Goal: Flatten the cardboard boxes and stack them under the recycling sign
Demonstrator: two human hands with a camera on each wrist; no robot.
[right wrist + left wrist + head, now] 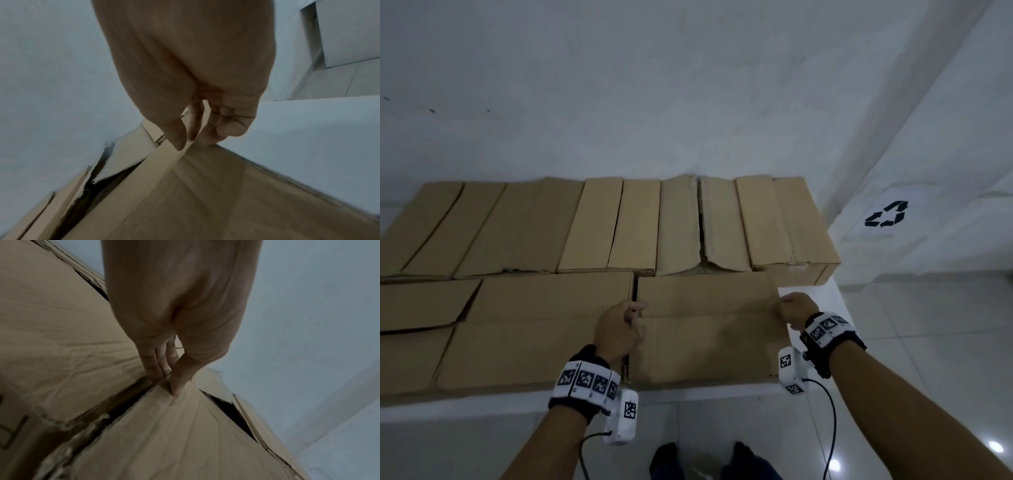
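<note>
boxes (705,329): plain tan brown cardboard
table (822,294): white
wall (654,85): pale grey-white
recycling sign (887,214) at 2 o'clock: black arrows on white
wristbands (585,380): black, with black-and-white square-patterned tags
floor (928,342): glossy pale tiles

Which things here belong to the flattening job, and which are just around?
In the job: front right box, gripped by left hand and right hand; other boxes; recycling sign.
Just around: white table, wall, tiled floor.
</note>
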